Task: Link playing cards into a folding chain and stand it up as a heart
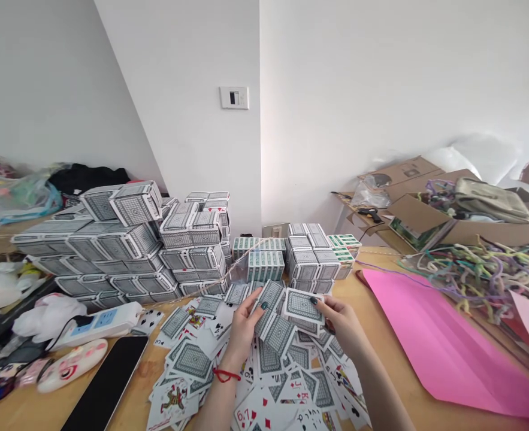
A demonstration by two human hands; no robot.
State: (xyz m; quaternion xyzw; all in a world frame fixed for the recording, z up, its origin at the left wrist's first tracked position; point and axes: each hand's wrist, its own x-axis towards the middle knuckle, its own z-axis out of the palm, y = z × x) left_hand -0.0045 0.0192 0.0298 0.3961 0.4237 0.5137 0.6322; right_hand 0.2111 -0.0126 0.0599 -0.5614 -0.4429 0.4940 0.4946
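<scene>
Above a loose spread of playing cards (191, 361), my left hand (245, 320) is closed on a few joined or overlapping cards (278, 333) whose grey patterned backs face up. To its right, my right hand (336, 314) pinches a playing card (303, 303) by its right edge, thumb on the patterned back. More cards lie just under it. Face-up cards, among them a joker (173, 403), mix with face-down ones. Behind my hands rise blocks built of grey-backed cards (314, 263), with green-edged card blocks (265, 264) between them.
Large stacked card blocks (124, 239) stand at the left. A black phone (106, 383), a computer mouse-like white item with red marks (73, 365) and a power strip (106, 323) lie at left. Pink paper (444, 341), tangled fuzzy cords (466, 278) and a cardboard box (475, 230) occupy the right.
</scene>
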